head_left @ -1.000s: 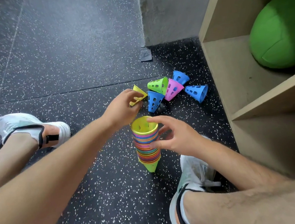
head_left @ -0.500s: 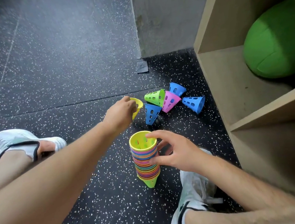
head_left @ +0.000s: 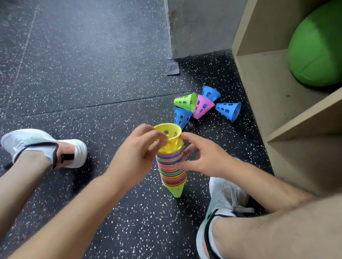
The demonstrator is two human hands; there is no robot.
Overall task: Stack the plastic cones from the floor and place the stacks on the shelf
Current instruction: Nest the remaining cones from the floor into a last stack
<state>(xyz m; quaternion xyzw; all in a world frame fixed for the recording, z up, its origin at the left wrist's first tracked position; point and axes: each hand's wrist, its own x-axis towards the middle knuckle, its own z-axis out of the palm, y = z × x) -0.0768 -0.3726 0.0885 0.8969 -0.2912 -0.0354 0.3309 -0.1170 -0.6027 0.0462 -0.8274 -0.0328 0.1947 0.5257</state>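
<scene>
A tall stack of many-coloured plastic cones [head_left: 172, 170] stands point-down on the floor between my feet. My right hand [head_left: 204, 157] grips its upper part from the right. My left hand [head_left: 139, 152] pinches a yellow cone [head_left: 169, 132] by its rim and holds it wide end up, its tip inside the mouth of the stack. Several loose cones lie on the floor beyond: a green cone [head_left: 185, 102], a pink cone [head_left: 203, 106], and three blue cones, one near the stack [head_left: 181, 116], one farther back [head_left: 210, 93] and one by the shelf [head_left: 229, 108].
A wooden shelf unit [head_left: 275, 83] stands at the right with a green ball [head_left: 322, 44] in its upper compartment. A grey wall corner [head_left: 197, 17] rises behind the cones. My white shoes sit at left [head_left: 43, 147] and lower right [head_left: 222, 203] on the speckled black floor.
My left hand picked the yellow cone off the floor and carried it right and back onto the top of the stack. My right hand kept hold of the stack.
</scene>
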